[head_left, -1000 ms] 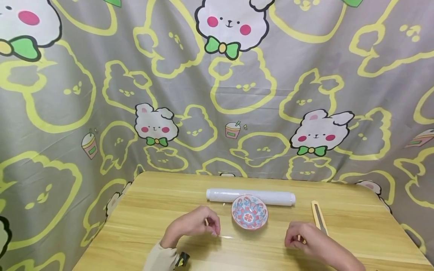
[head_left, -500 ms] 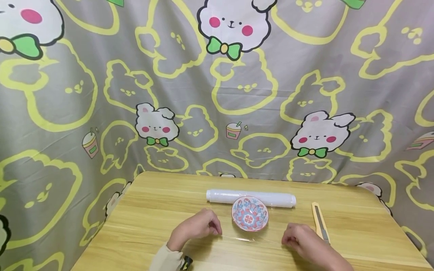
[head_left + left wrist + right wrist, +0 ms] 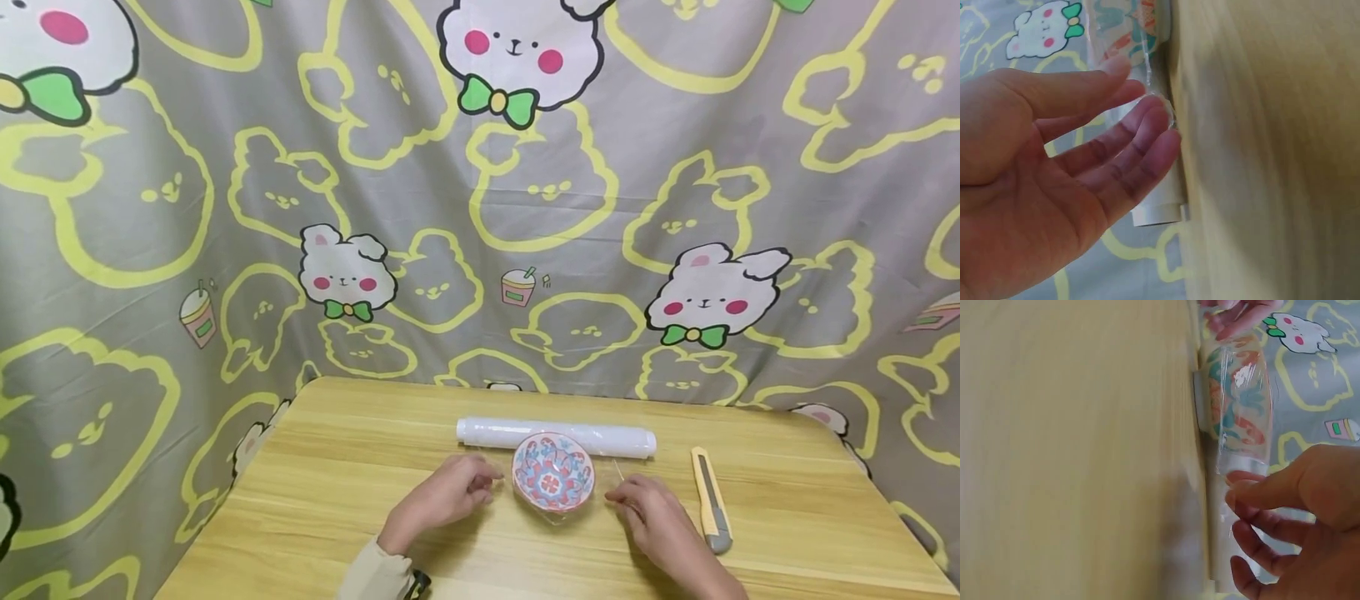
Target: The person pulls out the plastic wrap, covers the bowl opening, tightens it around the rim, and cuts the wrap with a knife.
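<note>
Both the left hand [image 3: 448, 493] and right hand [image 3: 643, 502] pinch barely visible film [image 3: 557, 517] beside the bowl [image 3: 552, 471].

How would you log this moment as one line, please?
left hand: holds cling film edge | right hand: holds other edge | film over bowl | roll behind | knife right

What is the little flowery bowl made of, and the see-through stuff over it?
The bowl looks like glazed ceramic: shiny, with a painted red and blue pattern. The sheet over it seems to be thin clear plastic film, since it wrinkles, glints and shows the pattern through. The table looks like light wood with grain, maybe laminate.
</note>
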A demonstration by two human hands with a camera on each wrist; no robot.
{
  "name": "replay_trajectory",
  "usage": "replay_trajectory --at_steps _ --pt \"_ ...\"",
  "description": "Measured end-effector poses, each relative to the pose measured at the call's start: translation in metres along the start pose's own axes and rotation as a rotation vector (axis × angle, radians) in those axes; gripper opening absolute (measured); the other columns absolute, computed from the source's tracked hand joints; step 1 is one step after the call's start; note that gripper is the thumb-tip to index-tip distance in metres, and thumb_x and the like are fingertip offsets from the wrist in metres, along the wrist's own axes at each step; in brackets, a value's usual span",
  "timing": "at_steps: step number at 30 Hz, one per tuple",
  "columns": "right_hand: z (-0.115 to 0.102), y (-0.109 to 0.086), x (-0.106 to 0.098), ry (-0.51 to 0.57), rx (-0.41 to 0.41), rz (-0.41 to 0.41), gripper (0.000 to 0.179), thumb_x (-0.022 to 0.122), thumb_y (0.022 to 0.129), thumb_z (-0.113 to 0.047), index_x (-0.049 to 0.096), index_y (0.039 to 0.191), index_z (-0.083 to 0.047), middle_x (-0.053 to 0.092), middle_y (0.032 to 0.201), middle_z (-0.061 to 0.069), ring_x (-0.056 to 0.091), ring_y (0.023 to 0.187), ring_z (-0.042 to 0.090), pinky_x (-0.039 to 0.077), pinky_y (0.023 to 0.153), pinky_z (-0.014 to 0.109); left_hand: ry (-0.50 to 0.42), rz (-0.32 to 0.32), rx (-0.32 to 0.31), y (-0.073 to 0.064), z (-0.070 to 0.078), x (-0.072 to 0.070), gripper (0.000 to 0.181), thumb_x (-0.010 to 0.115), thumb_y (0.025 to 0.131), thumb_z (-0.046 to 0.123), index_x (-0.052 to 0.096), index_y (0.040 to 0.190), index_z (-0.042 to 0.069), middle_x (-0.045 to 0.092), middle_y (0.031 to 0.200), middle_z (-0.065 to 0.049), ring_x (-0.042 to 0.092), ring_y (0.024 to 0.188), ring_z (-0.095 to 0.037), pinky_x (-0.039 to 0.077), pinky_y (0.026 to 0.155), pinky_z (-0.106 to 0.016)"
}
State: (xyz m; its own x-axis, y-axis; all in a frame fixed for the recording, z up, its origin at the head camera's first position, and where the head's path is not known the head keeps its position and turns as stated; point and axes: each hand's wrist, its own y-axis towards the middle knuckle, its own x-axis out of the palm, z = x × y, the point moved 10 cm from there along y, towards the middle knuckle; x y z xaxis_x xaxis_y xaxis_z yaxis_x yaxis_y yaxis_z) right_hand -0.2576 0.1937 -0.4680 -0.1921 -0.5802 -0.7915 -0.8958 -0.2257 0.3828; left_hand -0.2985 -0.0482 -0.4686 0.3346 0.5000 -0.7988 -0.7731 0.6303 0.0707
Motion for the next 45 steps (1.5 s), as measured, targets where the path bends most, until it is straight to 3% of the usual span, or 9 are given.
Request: replay_trajectory --at_steps 3,7,14,20,23,29,33,37,45 --pt "0.008 0.001 0.004 0.066 0.090 -0.032 0.021 0.079 0.084 0.002 0.077 0.095 -0.016 0.068 0.099 -0.007 0.064 0.096 0.020 0.057 0.087 0.045 -0.005 0.012 0.004 0.002 -0.002 0.002 0.031 0.073 0.093 0.005 0.071 0.124 0.001 0.068 0.123 -0.008 0.065 0.108 -0.018 0.057 0.093 -0.027" --pt "0.006 0.007 0.010 0.183 0.072 -0.074 0.015 0.076 0.090 -0.004 0.074 0.103 -0.012 0.069 0.103 -0.003 0.067 0.092 0.016 0.060 0.079 0.032 -0.112 0.019 -0.009 0.004 -0.008 0.007 0.034 0.070 0.095 0.008 0.069 0.128 0.003 0.064 0.137 -0.009 0.059 0.127 -0.027 0.054 0.101 -0.031" --pt "0.011 0.022 0.027 0.445 0.150 -0.154 0.021 0.070 0.096 -0.009 0.069 0.114 0.002 0.073 0.107 0.010 0.070 0.098 0.022 0.060 0.085 0.027 -0.406 0.039 -0.027 0.008 -0.010 0.014 0.039 0.064 0.100 0.008 0.060 0.137 -0.005 0.061 0.138 -0.019 0.060 0.127 -0.035 0.051 0.107 -0.039" --pt "0.020 0.021 0.046 0.837 0.278 -0.329 0.038 0.060 0.099 -0.002 0.051 0.124 0.025 0.070 0.111 0.024 0.069 0.097 0.017 0.061 0.083 0.029 -0.683 0.030 -0.084 0.012 -0.012 0.023 0.039 0.060 0.101 0.004 0.056 0.136 -0.012 0.062 0.133 -0.026 0.060 0.125 -0.037 0.053 0.103 -0.033" --pt "0.024 0.019 0.051 0.979 0.341 -0.378 0.045 0.059 0.101 -0.005 0.044 0.130 0.026 0.069 0.115 0.022 0.069 0.100 0.015 0.060 0.089 0.031 -0.807 0.041 -0.150 0.013 -0.017 0.027 0.041 0.062 0.101 0.008 0.056 0.137 -0.011 0.063 0.132 -0.026 0.062 0.122 -0.034 0.055 0.101 -0.033" --pt "0.018 0.016 0.058 1.182 0.332 -0.460 0.058 0.056 0.103 -0.007 0.030 0.142 0.027 0.060 0.132 0.026 0.066 0.113 0.019 0.053 0.103 0.035 -1.003 0.093 -0.196 0.012 -0.021 0.033 0.042 0.058 0.101 0.004 0.051 0.138 -0.016 0.060 0.132 -0.032 0.062 0.122 -0.038 0.052 0.105 -0.038" --pt "0.016 0.014 0.062 1.234 0.350 -0.466 0.062 0.054 0.105 -0.009 0.022 0.144 0.029 0.055 0.138 0.029 0.064 0.118 0.022 0.051 0.106 0.036 -1.092 0.158 -0.248 0.010 -0.019 0.037 0.044 0.057 0.099 -0.004 0.047 0.138 -0.019 0.057 0.133 -0.035 0.058 0.125 -0.044 0.052 0.105 -0.038" --pt "0.019 0.015 0.063 1.218 0.399 -0.401 0.060 0.053 0.106 -0.008 0.024 0.143 0.029 0.056 0.136 0.029 0.064 0.116 0.020 0.052 0.104 0.034 -1.154 0.217 -0.290 0.009 -0.014 0.041 0.048 0.054 0.098 -0.009 0.039 0.142 -0.022 0.052 0.137 -0.038 0.055 0.129 -0.046 0.050 0.107 -0.041" --pt "0.019 0.013 0.065 1.166 0.451 -0.332 0.055 0.051 0.106 -0.011 0.032 0.141 0.028 0.060 0.131 0.025 0.064 0.114 0.018 0.053 0.103 0.032 -1.303 0.267 -0.272 0.016 -0.007 0.048 0.055 0.041 0.101 -0.009 0.020 0.151 -0.021 0.026 0.157 -0.038 0.030 0.147 -0.046 0.030 0.121 -0.049"
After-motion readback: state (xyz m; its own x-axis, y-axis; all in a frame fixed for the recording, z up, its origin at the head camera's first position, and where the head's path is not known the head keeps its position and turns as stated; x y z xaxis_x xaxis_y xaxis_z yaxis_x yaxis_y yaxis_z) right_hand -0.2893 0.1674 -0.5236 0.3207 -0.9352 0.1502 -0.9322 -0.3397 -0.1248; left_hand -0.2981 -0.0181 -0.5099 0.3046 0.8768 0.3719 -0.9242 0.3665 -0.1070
